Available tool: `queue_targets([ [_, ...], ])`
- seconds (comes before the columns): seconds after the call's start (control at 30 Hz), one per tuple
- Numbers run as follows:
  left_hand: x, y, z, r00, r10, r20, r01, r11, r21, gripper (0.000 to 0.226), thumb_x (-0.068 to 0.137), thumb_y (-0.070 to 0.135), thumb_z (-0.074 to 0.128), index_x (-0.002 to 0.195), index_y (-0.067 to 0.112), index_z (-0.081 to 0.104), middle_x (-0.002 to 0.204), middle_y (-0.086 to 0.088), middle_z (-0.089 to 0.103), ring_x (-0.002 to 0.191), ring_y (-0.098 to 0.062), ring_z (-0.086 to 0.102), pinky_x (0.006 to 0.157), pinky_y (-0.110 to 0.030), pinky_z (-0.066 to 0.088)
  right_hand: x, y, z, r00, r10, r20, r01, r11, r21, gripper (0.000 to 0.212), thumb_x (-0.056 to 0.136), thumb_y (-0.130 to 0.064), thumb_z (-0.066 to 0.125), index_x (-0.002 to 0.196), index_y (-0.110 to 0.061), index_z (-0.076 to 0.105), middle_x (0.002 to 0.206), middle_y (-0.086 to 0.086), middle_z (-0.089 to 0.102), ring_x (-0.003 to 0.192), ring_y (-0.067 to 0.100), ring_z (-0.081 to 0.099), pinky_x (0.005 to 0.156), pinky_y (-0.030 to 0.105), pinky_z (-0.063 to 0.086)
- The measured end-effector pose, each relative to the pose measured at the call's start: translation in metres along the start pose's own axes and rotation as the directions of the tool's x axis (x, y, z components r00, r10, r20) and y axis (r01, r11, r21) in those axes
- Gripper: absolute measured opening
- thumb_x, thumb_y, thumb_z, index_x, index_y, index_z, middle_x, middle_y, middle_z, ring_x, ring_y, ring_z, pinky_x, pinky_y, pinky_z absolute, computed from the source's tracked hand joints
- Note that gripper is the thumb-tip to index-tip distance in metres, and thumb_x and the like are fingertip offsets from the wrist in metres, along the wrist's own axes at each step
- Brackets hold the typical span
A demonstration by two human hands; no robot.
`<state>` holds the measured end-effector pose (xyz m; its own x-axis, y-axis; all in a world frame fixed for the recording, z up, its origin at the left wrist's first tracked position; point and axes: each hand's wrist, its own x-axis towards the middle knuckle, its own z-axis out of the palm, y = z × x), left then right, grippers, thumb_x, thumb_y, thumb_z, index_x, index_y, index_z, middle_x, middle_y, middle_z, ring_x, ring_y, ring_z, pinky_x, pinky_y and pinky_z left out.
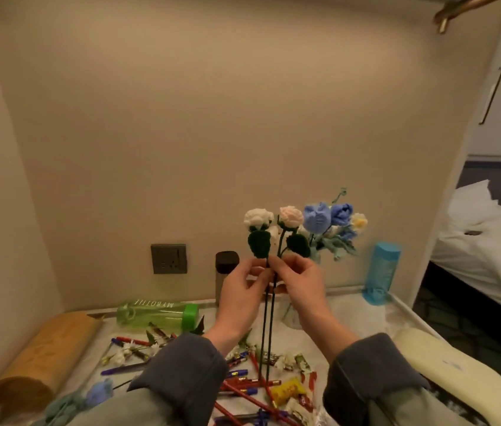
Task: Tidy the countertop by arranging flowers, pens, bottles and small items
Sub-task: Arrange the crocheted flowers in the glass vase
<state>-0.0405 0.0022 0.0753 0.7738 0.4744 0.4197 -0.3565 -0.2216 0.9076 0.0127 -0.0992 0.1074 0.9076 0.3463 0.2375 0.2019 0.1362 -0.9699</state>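
Two knitted flowers are held upright above the countertop: a white one (pixel 257 218) and a pale pink one (pixel 291 216), each with a dark green leaf and a long thin stem. My left hand (pixel 240 290) and my right hand (pixel 300 279) both pinch the stems just below the leaves. Behind them a glass vase (pixel 292 316) holds blue knitted flowers (pixel 329 219). Pens (pixel 243 385) and small wrapped items lie scattered on the marble countertop (pixel 350 315). A blue knitted flower (pixel 98 392) lies at the front left.
A green bottle (pixel 157 312) lies on its side at the back left, a blue bottle (pixel 381 273) stands at the back right. A tan roll (pixel 43 355) sits left, a cream cushion-like object (pixel 452 367) right. A dark cup (pixel 226 272) stands by the wall socket (pixel 169 258).
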Motion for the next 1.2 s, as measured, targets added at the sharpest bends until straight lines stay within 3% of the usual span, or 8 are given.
queue_targets([
  [0.13, -0.001, 0.007, 0.037, 0.998, -0.017, 0.062, 0.021, 0.998, -0.061, 0.016, 0.093, 0.02, 0.062, 0.098, 0.035, 0.067, 0.092, 0.004, 0.07, 0.086, -0.018, 0.071, 0.073, -0.038, 0.06, 0.002, -0.008, -0.038, 0.999, 0.027, -0.031, -0.026, 0.999, 0.036, 0.02, 0.085, -0.02, 0.073, 0.093, -0.001, 0.07, 0.085, 0.015, 0.073, 0.073, 0.019, 0.07, 0.058, 0.025, 0.054],
  [0.43, 0.004, 0.016, 0.078, 0.998, -0.05, 0.034, 0.054, 0.991, -0.12, 0.012, 0.087, 0.014, 0.07, 0.098, 0.02, 0.071, 0.09, 0.0, 0.073, 0.081, -0.021, 0.073, 0.068, -0.029, 0.059, 0.017, -0.017, -0.084, 0.999, 0.052, 0.015, -0.052, 0.998, 0.028, 0.018, 0.082, -0.016, 0.075, 0.096, -0.004, 0.071, 0.09, 0.012, 0.075, 0.087, 0.025, 0.071, 0.076, 0.039, 0.058],
  [0.6, 0.008, 0.013, 0.092, 1.0, -0.029, -0.002, 0.029, 0.997, -0.066, 0.015, 0.088, 0.013, 0.069, 0.095, 0.026, 0.073, 0.089, 0.0, 0.075, 0.081, -0.022, 0.073, 0.07, -0.033, 0.06, 0.029, -0.014, -0.101, 0.992, 0.046, 0.118, -0.048, 0.999, 0.016, 0.018, 0.085, -0.01, 0.072, 0.1, 0.0, 0.07, 0.093, 0.014, 0.074, 0.087, 0.023, 0.072, 0.075, 0.037, 0.06],
  [0.73, 0.01, 0.014, 0.096, 0.998, 0.023, -0.058, -0.023, 1.0, -0.007, 0.024, 0.088, 0.012, 0.068, 0.093, 0.035, 0.073, 0.092, 0.003, 0.074, 0.081, -0.017, 0.072, 0.069, -0.029, 0.06, 0.038, -0.015, -0.107, 0.971, -0.001, 0.239, 0.016, 0.998, -0.062, 0.014, 0.087, -0.007, 0.067, 0.098, -0.013, 0.073, 0.089, 0.002, 0.076, 0.083, 0.011, 0.071, 0.064, 0.021, 0.056],
  [0.8, 0.012, 0.013, 0.095, 0.994, 0.045, -0.098, -0.042, 0.999, 0.033, 0.019, 0.087, 0.012, 0.07, 0.097, 0.028, 0.074, 0.095, -0.001, 0.072, 0.082, -0.017, 0.071, 0.068, -0.028, 0.059, 0.042, -0.016, -0.104, 0.958, -0.022, 0.285, 0.053, 0.993, -0.102, 0.016, 0.088, -0.008, 0.066, 0.094, -0.019, 0.074, 0.084, -0.001, 0.076, 0.079, 0.009, 0.071, 0.062, 0.017, 0.053],
  [0.87, 0.015, 0.011, 0.093, 0.99, 0.056, -0.126, -0.052, 0.998, 0.036, 0.017, 0.086, 0.011, 0.071, 0.1, 0.019, 0.074, 0.095, -0.004, 0.07, 0.081, -0.017, 0.071, 0.067, -0.026, 0.058, 0.046, -0.016, -0.101, 0.956, -0.052, 0.287, 0.097, 0.985, -0.145, 0.016, 0.087, -0.009, 0.067, 0.091, -0.022, 0.075, 0.081, -0.001, 0.076, 0.076, 0.011, 0.072, 0.063, 0.022, 0.055],
  [1.03, 0.024, 0.015, 0.085, 0.986, 0.053, -0.158, -0.057, 0.998, -0.024, 0.019, 0.082, 0.01, 0.074, 0.098, 0.021, 0.074, 0.085, 0.004, 0.074, 0.075, -0.015, 0.072, 0.063, -0.023, 0.057, 0.052, -0.02, -0.087, 0.956, -0.175, 0.234, 0.229, 0.946, -0.228, 0.014, 0.085, -0.017, 0.069, 0.083, -0.03, 0.074, 0.077, -0.006, 0.075, 0.074, 0.009, 0.071, 0.069, 0.033, 0.058],
  [1.2, 0.046, 0.015, 0.065, 0.994, 0.079, -0.076, -0.083, 0.995, -0.055, 0.031, 0.078, 0.009, 0.078, 0.104, 0.02, 0.067, 0.084, -0.006, 0.072, 0.079, -0.021, 0.071, 0.069, -0.03, 0.058, 0.058, -0.03, -0.073, 0.966, -0.23, 0.121, 0.256, 0.923, -0.286, 0.011, 0.084, -0.019, 0.07, 0.087, -0.028, 0.074, 0.08, -0.005, 0.075, 0.079, 0.011, 0.07, 0.078, 0.043, 0.058],
])
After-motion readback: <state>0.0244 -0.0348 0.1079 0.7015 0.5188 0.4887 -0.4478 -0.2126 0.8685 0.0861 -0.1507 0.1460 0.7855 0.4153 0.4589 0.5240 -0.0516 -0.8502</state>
